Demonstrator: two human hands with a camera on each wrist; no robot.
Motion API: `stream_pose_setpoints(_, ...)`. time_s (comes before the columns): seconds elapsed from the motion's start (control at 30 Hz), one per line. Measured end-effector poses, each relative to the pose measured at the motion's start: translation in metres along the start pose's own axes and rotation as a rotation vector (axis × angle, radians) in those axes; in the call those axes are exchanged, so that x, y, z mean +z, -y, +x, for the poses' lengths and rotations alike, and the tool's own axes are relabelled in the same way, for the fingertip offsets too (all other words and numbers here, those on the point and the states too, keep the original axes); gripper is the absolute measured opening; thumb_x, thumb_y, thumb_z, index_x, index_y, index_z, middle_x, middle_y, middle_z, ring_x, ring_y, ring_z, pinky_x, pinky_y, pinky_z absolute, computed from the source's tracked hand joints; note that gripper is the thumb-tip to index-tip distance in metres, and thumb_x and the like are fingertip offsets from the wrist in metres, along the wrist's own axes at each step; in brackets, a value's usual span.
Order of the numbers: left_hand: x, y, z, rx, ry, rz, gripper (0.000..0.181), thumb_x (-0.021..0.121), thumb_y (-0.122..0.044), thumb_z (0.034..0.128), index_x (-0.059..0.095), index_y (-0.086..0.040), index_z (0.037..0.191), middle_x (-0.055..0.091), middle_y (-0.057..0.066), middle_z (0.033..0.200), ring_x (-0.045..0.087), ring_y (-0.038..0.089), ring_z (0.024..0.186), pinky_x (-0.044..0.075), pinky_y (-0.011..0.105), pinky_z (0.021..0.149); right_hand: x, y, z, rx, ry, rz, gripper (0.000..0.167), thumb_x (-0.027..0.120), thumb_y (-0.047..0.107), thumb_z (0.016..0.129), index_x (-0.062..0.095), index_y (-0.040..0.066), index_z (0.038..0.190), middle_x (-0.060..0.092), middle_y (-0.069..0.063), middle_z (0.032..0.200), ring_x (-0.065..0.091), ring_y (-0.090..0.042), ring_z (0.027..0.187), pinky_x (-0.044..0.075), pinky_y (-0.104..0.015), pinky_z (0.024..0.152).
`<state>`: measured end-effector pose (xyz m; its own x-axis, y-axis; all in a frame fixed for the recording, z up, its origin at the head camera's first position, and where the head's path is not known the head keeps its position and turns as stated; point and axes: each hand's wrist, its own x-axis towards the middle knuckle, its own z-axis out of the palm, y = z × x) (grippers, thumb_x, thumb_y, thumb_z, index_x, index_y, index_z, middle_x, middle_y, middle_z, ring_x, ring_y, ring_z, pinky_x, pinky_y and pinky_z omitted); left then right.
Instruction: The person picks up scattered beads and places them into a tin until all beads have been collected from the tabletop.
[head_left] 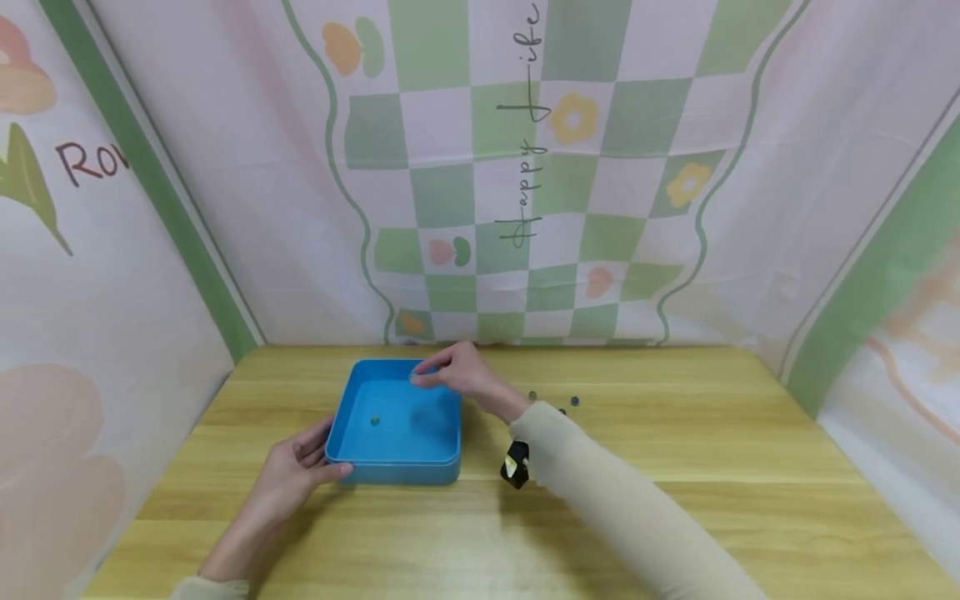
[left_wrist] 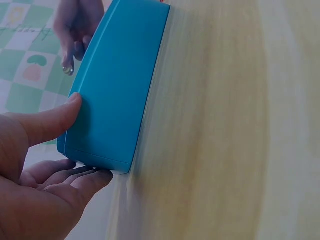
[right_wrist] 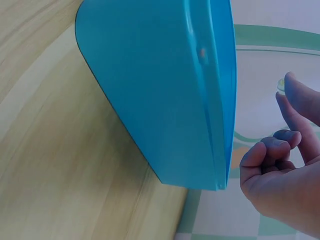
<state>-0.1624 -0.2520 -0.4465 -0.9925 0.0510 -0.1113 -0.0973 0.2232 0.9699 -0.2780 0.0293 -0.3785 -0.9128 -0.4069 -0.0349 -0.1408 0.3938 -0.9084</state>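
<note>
A square blue box [head_left: 405, 473] without a lid stands on the table. My left hand [head_left: 288, 475] holds its near left corner, thumb on the front wall and the other fingers at the left side, as the left wrist view also shows. Over the back right part of the box, my right hand [head_left: 468, 372] pinches a small clear glass marble [right_wrist: 281, 86] between thumb and index finger, above the rim. Its other fingers are curled in. One greenish marble [head_left: 375, 420] lies on the box floor.
To the right of the box, a pale marble [head_left: 532, 396] and a dark blue marble [head_left: 575, 401] lie on the wooden table [head_left: 675, 433]. Another dark marble [head_left: 562, 411] is partly covered by the right sleeve. A patterned curtain [head_left: 502, 192] hangs behind the table.
</note>
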Motion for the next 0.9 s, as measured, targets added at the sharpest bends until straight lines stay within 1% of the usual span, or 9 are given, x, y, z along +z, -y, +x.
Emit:
stream_pose_setpoints(0.07, 0.0, 0.0, 0.0, -0.001, 0.0, 0.001, 0.089, 0.085, -0.006, 0.0896, 0.033, 0.004, 0.161, 0.034, 0.026, 0.164, 0.041, 0.042, 0.146, 0.045, 0.041, 0.111, 0.002, 0.0, 0.001, -0.003, 0.002, 0.005, 0.021, 0.084, 0.019, 0.093, 0.084, 0.006, 0.108, 0.056, -0.003, 0.069, 0.035, -0.016, 0.063, 0.033, -0.028, 0.064)
stream_pose_setpoints(0.13, 0.001, 0.0, 0.0, 0.001, 0.0, 0.006, 0.089, 0.085, -0.006, 0.0896, 0.033, 0.004, 0.161, 0.035, 0.026, 0.164, 0.041, 0.042, 0.146, 0.045, 0.042, 0.111, 0.004, 0.0, 0.002, -0.007, 0.002, 0.006, 0.021, 0.084, 0.019, 0.092, 0.083, 0.005, 0.108, 0.064, -0.001, 0.075, 0.039, -0.015, 0.065, 0.034, -0.027, 0.065)
stream_pose_setpoints(0.2, 0.001, 0.0, 0.0, 0.004, -0.001, 0.012, 0.089, 0.085, -0.007, 0.0895, 0.033, 0.004, 0.161, 0.035, 0.026, 0.164, 0.042, 0.042, 0.146, 0.045, 0.042, 0.111, 0.006, 0.0, 0.004, -0.011, 0.0, -0.002, 0.02, 0.085, 0.019, 0.092, 0.084, 0.005, 0.107, 0.073, -0.001, 0.09, 0.048, -0.014, 0.072, 0.038, -0.026, 0.069)
stream_pose_setpoints(0.27, 0.001, -0.001, 0.0, 0.007, -0.001, 0.014, 0.089, 0.085, -0.007, 0.0895, 0.033, 0.004, 0.161, 0.035, 0.026, 0.164, 0.042, 0.041, 0.146, 0.045, 0.042, 0.111, 0.008, 0.0, 0.006, -0.013, -0.002, -0.008, 0.02, 0.085, 0.019, 0.092, 0.084, 0.006, 0.107, 0.077, -0.004, 0.108, 0.056, -0.014, 0.082, 0.043, -0.027, 0.075)
stream_pose_setpoints(0.33, 0.001, -0.001, 0.0, 0.008, -0.002, 0.014, 0.089, 0.085, -0.007, 0.0897, 0.034, 0.004, 0.161, 0.035, 0.026, 0.164, 0.042, 0.041, 0.146, 0.046, 0.042, 0.111, 0.01, 0.001, 0.008, -0.011, -0.002, -0.016, 0.019, 0.085, 0.019, 0.092, 0.084, 0.006, 0.106, 0.077, -0.004, 0.114, 0.06, -0.015, 0.091, 0.047, -0.03, 0.082)
stream_pose_setpoints(0.47, 0.001, -0.001, 0.001, 0.008, -0.004, 0.014, 0.088, 0.085, -0.007, 0.0902, 0.034, 0.004, 0.161, 0.035, 0.027, 0.163, 0.042, 0.042, 0.146, 0.046, 0.042, 0.11, 0.014, 0.001, 0.011, 0.005, 0.0, -0.014, 0.018, 0.086, 0.019, 0.091, 0.085, 0.008, 0.105, 0.076, -0.003, 0.115, 0.062, -0.018, 0.097, 0.053, -0.037, 0.095)
stream_pose_setpoints(0.6, 0.001, -0.001, 0.0, 0.008, -0.006, 0.014, 0.088, 0.084, -0.007, 0.0903, 0.034, 0.004, 0.161, 0.035, 0.026, 0.164, 0.042, 0.042, 0.146, 0.046, 0.042, 0.11, 0.018, 0.0, 0.013, 0.031, -0.002, -0.014, 0.017, 0.086, 0.02, 0.091, 0.085, 0.009, 0.104, 0.076, -0.002, 0.117, 0.066, -0.021, 0.11, 0.052, -0.046, 0.107)
stream_pose_setpoints(0.7, 0.001, -0.001, 0.0, 0.003, -0.008, 0.016, 0.088, 0.084, -0.007, 0.0903, 0.034, 0.003, 0.161, 0.035, 0.026, 0.164, 0.042, 0.041, 0.146, 0.046, 0.042, 0.111, 0.022, -0.001, 0.015, 0.047, -0.01, -0.018, 0.016, 0.086, 0.02, 0.09, 0.085, 0.01, 0.103, 0.076, -0.002, 0.118, 0.065, -0.024, 0.115, 0.051, -0.048, 0.109)
stream_pose_setpoints(0.9, 0.002, -0.001, 0.0, -0.003, -0.011, 0.012, 0.087, 0.084, -0.007, 0.0911, 0.034, 0.003, 0.161, 0.036, 0.026, 0.163, 0.043, 0.042, 0.145, 0.046, 0.043, 0.11, 0.03, -0.003, 0.019, 0.068, -0.031, -0.051, 0.013, 0.087, 0.019, 0.089, 0.086, 0.012, 0.101, 0.076, -0.002, 0.118, 0.063, -0.027, 0.119, 0.05, -0.049, 0.109)
